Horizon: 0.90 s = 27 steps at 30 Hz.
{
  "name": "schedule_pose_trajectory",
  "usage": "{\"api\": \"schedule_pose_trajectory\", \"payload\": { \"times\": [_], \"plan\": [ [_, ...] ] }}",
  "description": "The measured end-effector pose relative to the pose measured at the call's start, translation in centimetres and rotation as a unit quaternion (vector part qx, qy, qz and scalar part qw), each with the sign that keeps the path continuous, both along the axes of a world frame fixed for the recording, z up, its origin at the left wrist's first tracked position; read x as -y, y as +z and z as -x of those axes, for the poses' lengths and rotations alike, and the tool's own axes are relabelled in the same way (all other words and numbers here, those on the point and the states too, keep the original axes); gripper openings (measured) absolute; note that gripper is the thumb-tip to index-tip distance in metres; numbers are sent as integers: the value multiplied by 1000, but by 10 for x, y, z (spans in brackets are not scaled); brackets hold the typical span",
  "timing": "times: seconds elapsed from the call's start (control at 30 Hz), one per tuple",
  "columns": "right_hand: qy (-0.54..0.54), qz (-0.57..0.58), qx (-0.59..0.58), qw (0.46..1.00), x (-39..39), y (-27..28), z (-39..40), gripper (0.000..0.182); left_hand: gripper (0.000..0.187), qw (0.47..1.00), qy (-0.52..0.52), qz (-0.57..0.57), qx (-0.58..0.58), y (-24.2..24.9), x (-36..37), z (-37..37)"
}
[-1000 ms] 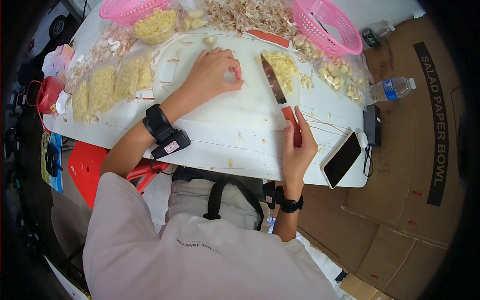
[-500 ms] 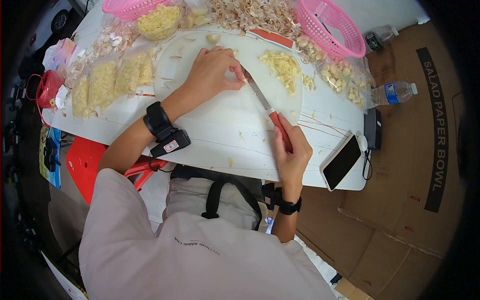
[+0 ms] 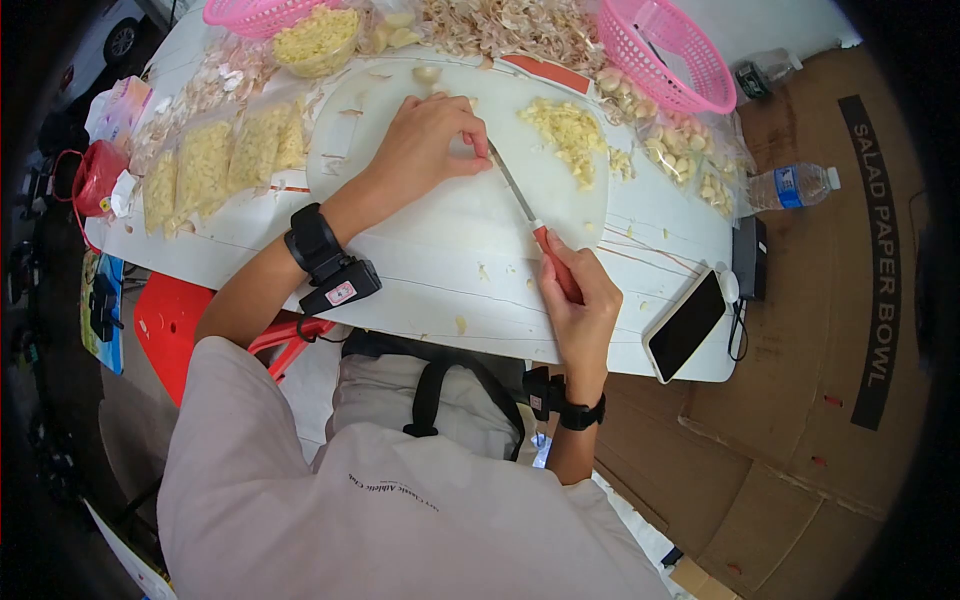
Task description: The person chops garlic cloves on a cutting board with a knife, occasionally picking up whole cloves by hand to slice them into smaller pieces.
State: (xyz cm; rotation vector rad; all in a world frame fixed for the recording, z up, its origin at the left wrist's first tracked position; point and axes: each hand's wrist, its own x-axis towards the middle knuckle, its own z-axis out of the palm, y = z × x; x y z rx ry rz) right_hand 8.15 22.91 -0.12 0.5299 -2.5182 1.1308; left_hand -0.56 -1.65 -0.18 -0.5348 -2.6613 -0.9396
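Note:
My right hand (image 3: 585, 300) is wrapped around the red handle of a knife (image 3: 518, 192). The blade points up and left across the white cutting board (image 3: 440, 250). At the blade's tip is my left hand (image 3: 430, 140), thumb and fingers curled in a pinch. Whatever sits between those fingertips is hidden or too small to name. Chopped garlic (image 3: 565, 135) lies in a loose heap on the board's right side. A whole garlic clove (image 3: 426, 75) rests near the board's far edge, beyond my left hand.
Bags of chopped garlic (image 3: 205, 165) lie left of the board, near a full bowl (image 3: 318, 45). Garlic skins (image 3: 510, 30) and a pink basket (image 3: 668, 50) stand at the back. On the right are bagged cloves (image 3: 690, 160), a water bottle (image 3: 790, 187) and a phone (image 3: 687, 325).
The knife has rolled, so its blade now looks narrower, seen more edge-on. My right hand has shifted slightly with the handle. My left hand stays almost in place.

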Motion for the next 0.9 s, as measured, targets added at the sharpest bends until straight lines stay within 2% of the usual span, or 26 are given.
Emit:
{"api": "schedule_pose_trajectory", "payload": {
  "times": [0.17,0.27,0.5,0.57,0.9],
  "plan": [
    [12,-18,2,1000,-1,-1,2,30,16,999,-20,-32,-3,-3,1,3],
    [-5,22,-4,1000,0,-9,3,29,15,999,-25,-49,1,-4,1,4],
    [-24,2,-43,999,-3,-11,-1,30,17,999,-5,-42,-24,-8,2,2],
    [-28,8,-42,999,-3,-12,-1,30,17,997,-19,-66,43,-10,4,4],
    [-20,-12,-54,998,-1,-10,0,32,14,998,-22,-51,32,-8,2,4]
  ]
}}
